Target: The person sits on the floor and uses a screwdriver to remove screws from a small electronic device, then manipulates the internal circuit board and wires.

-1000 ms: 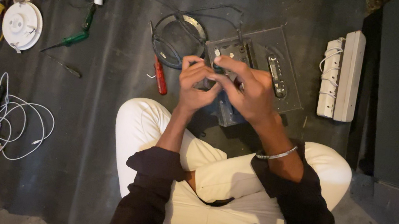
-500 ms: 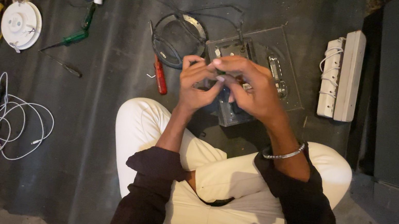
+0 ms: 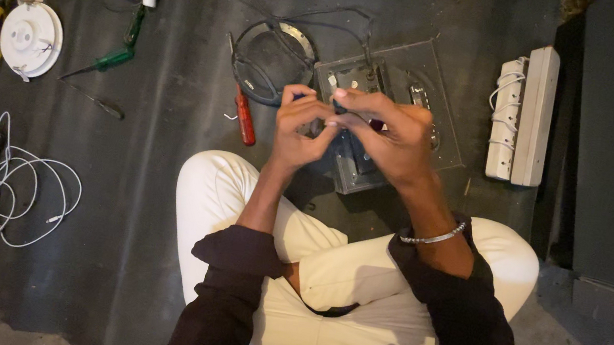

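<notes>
In the head view, both hands meet in the upper middle of the frame, above the person's crossed legs. The left hand (image 3: 300, 122) and the right hand (image 3: 388, 137) are together, fingertips touching, and they pinch a small dark part (image 3: 338, 107) between them (it is too small to tell what it is). Just behind the hands a clear plate (image 3: 439, 147) with metal fittings lies on the floor (image 3: 151, 199). A ring (image 3: 271, 59) with black wire lies at its left, and a red screwdriver (image 3: 244, 117) lies just beside the left hand.

Compared with 0.5 s ago and 1 s ago, the hands have changed only a little: the fingers closed more tightly around the part and rose slightly, while the plate and the tools did not move. I judge that this is fine finger work on the part, still in progress.

A white power strip (image 3: 523, 113) is at the right. At the upper left are a green screwdriver (image 3: 111, 59) and a round white socket (image 3: 29, 39); at the lower left lies a white cable (image 3: 0, 193).
</notes>
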